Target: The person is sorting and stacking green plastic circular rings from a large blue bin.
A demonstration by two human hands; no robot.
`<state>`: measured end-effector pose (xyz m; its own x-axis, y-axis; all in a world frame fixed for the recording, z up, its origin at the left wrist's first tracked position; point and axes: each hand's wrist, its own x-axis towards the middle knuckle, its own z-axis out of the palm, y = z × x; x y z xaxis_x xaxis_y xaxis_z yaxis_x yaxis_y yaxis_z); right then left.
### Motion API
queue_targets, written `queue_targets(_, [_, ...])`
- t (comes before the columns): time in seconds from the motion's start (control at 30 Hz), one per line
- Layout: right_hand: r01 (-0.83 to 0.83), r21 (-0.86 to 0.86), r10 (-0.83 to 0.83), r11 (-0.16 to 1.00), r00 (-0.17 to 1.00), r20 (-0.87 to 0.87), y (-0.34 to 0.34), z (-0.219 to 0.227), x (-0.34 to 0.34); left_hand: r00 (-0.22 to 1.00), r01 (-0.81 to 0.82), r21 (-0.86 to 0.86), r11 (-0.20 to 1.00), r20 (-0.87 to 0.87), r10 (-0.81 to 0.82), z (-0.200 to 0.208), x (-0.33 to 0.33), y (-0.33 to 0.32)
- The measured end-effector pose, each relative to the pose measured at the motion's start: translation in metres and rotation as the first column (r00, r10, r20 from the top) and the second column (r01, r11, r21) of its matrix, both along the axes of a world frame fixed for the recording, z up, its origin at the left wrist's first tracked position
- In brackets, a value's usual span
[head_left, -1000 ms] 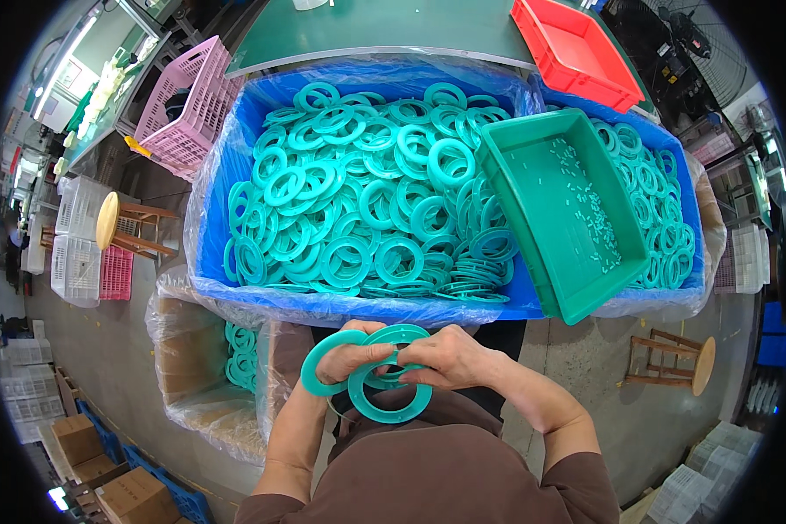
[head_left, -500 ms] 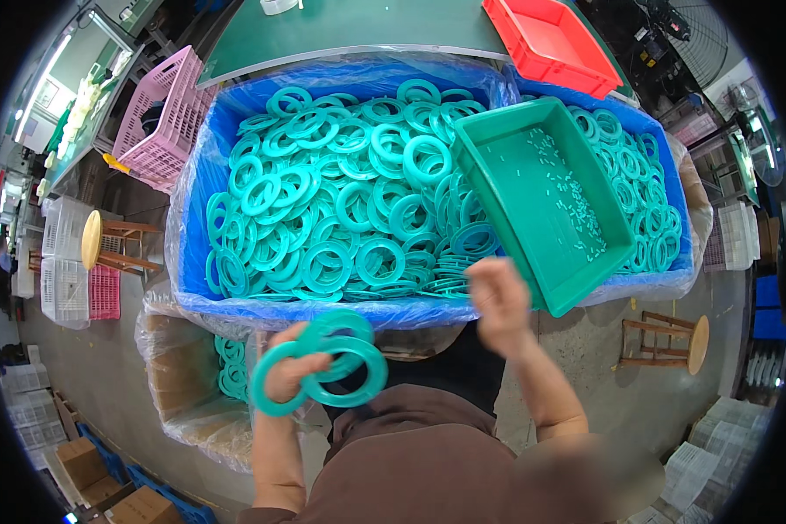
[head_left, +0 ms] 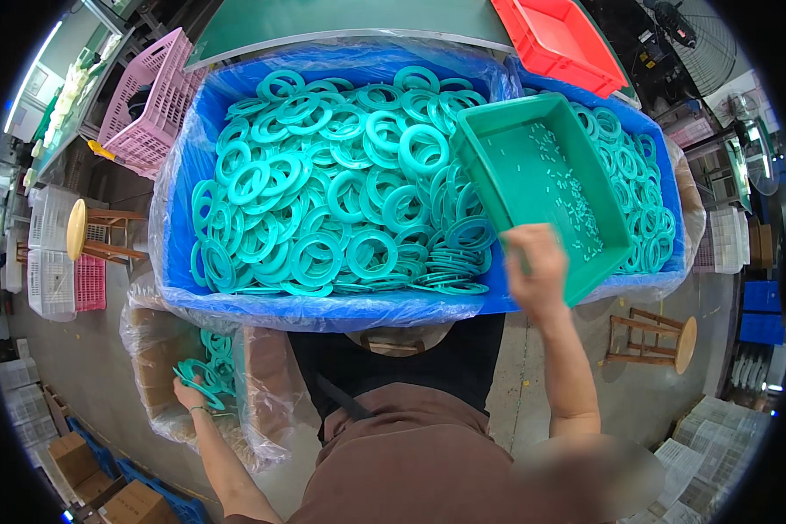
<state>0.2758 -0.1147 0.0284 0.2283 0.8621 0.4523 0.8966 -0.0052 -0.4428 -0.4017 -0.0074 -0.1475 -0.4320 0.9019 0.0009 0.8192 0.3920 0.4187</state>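
Note:
My left hand point(head_left: 189, 395) reaches down into a plastic-lined cardboard box point(head_left: 262, 375) at the lower left, its fingers closed on teal rings point(head_left: 203, 384) above other rings there. My right hand point(head_left: 537, 271) is over the near left edge of a green bin point(head_left: 616, 210), fingers curled and slightly blurred; whatever they hold, if anything, cannot be made out. Small white pieces point(head_left: 576, 205) lie scattered in this tilted bin. To its left, a large blue container point(head_left: 323, 303) lined with clear plastic holds a heap of flat teal rings point(head_left: 349, 196).
A second lot of teal rings point(head_left: 646, 196) lies beyond the green bin. At the back is a green tabletop point(head_left: 349, 22) with a red tray point(head_left: 563, 44). A pink crate point(head_left: 144, 113) stands at left. Wooden stools point(head_left: 77, 229) are on both sides.
My left hand has carried its rings from before my body down into the cardboard box. My right hand has moved right and up, from beside the ring stack to the green bin's edge.

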Motion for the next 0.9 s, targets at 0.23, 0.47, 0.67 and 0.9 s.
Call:
queue_targets(0.23, [-0.1,-0.746,0.299,0.659,0.944,0.137,0.042,-0.139,-0.013,0.862,-0.334,-0.418,0.845,-0.498,0.094,-0.013,0.017,-0.016])
queue_targets(0.47, [-0.107,-0.901,0.582,0.421,0.793,0.178,0.063,-0.178,-0.023,0.977,-0.165,-0.201,0.965,-0.168,0.132,-0.006,0.014,-0.032])
queue_targets(0.67, [-0.04,-0.97,0.804,0.238,0.568,0.174,0.074,-0.178,-0.036,0.998,0.053,-0.014,0.998,0.044,-0.052,-0.001,0.045,-0.033])
queue_targets(0.9, [0.034,-0.986,0.835,0.166,0.527,0.159,0.088,-0.191,-0.046,0.992,0.038,0.011,0.999,0.123,-0.039,0.029,0.048,-0.04])
